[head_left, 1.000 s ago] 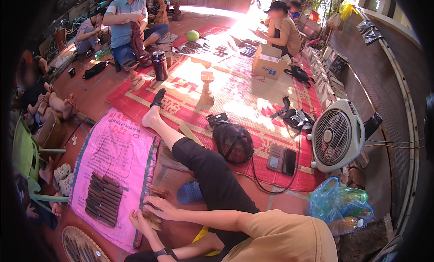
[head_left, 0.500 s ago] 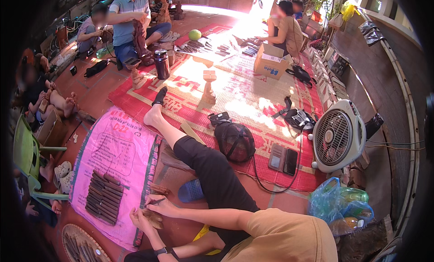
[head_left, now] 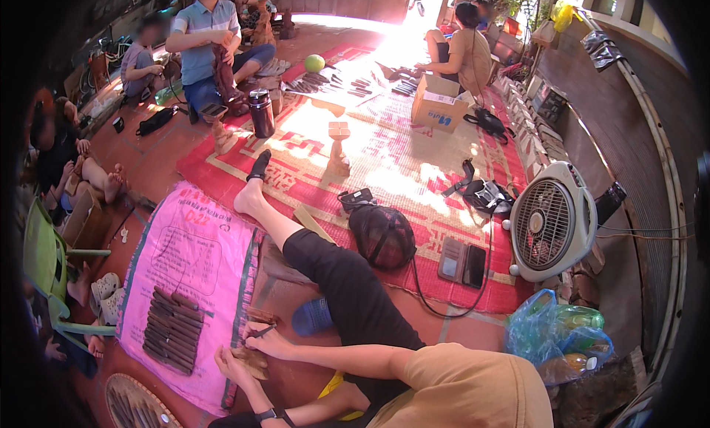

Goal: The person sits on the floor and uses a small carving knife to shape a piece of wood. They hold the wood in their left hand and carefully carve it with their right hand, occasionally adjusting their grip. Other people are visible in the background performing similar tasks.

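Note:
My left hand (head_left: 235, 367), a dark watch on its wrist, is closed at the near edge of a brown carved wooden piece (head_left: 254, 360). Just above it, my right hand (head_left: 272, 344) grips a thin dark carving tool (head_left: 262, 330), its tip close to the wood. Fingers partly cover the piece, so its full shape is hidden. Left of my hands, rows of dark-handled carving tools (head_left: 174, 328) lie on a pink printed sack (head_left: 177, 239). A round woven basket (head_left: 111, 398) at the lower left holds more of these tools.
Beyond my outstretched leg lies a red patterned mat (head_left: 310, 184) with a black mesh cap (head_left: 383, 237), a phone in a case (head_left: 462, 262) and a cardboard box (head_left: 436, 106). A grey fan (head_left: 551, 221) stands right, above bagged bottles (head_left: 566, 332). Several people sit around; a green chair (head_left: 46, 243) is left.
The view has shifted slightly. My right hand and the carving tool have changed angle a little over the wooden piece; both hands keep their holds. The person in blue has moved their arms slightly.

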